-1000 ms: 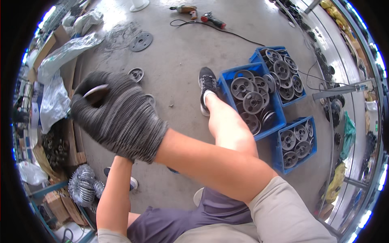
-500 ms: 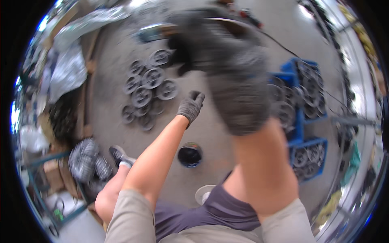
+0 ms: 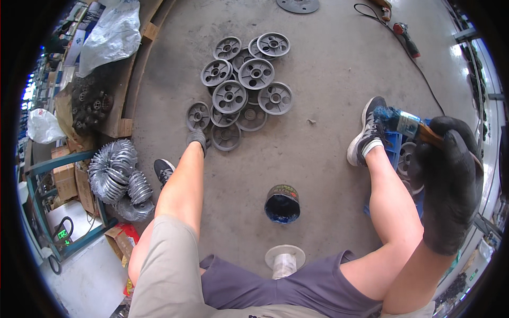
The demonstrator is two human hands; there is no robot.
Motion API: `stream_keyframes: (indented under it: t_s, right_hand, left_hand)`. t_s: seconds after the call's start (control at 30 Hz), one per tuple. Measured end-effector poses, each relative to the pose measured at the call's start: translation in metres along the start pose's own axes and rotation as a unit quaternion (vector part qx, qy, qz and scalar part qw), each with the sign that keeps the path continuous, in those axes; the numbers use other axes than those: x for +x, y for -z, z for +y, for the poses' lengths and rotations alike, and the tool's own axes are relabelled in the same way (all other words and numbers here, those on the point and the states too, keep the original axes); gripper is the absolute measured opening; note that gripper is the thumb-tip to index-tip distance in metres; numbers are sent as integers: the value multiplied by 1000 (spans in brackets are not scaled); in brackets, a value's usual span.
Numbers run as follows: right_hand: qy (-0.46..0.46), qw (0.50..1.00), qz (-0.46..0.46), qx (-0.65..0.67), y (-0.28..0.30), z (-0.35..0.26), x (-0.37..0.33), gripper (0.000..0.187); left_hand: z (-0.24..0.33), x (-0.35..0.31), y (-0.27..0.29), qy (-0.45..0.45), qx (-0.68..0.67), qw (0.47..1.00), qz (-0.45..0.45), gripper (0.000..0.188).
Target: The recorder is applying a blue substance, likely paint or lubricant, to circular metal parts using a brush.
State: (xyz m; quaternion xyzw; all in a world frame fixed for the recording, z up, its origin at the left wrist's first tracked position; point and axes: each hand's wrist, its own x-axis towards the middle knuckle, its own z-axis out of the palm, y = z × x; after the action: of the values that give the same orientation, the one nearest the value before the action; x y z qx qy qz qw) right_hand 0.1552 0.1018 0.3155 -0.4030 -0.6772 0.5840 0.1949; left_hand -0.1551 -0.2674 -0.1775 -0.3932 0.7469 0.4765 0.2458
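Note:
At the lower left edge of a pile of grey spoked metal wheels [image 3: 255, 74], my gloved left hand [image 3: 196, 139] reaches to the nearest wheel [image 3: 198, 116]. Its fingers are mostly hidden at that wheel's rim, so whether they grip it does not show. My right hand [image 3: 450, 175], in a dark glove, is closed round the wooden handle of a paintbrush [image 3: 408, 125], held up at the right. Blue paint coats the brush's bristles, which point left. On the floor between my legs is an open paint can [image 3: 282, 205] with dark blue paint inside.
Behind my right leg and hand are blue crates [image 3: 393, 148] holding wheels. A power tool [image 3: 407, 40] with a cord lies at the far right, and a dark disc [image 3: 298, 5] at the far edge. Silver flexible duct [image 3: 114, 172] and a wooden pallet [image 3: 125, 127] stand left. A white round-topped post [image 3: 285, 257] is nearest me.
The view has shifted. My right hand has swung with the paintbrush from the upper middle to the right. My left hand has gone from beside the pile to its lower left wheel.

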Motion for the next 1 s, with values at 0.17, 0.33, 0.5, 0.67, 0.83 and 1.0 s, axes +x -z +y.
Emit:
stream_keyframes:
  t_s: [0.17,0.33,0.5,0.67,0.83,1.0]
  right_hand:
    - [4,999,-52,1,-17,2,1,31]
    - [-3,999,-47,2,-46,-17,-7,29]
    - [-27,981,-131,143,-58,-38,-29,25]
    - [-47,927,-236,289,-55,-40,-50,28]
    - [-17,911,-265,316,-54,-42,-67,27]
    - [102,938,-271,192,-66,-50,-95,17]
  left_hand:
    - [44,69,65,-11,-19,1000,20,37]
    - [74,-24,43,9,-35,999,15,28]
    - [144,-149,101,-183,88,977,-59,29]
    - [188,-292,157,-353,165,904,-179,29]
    - [181,-442,180,-387,100,882,-249,28]
    - [145,-488,187,-451,1,859,-243,24]
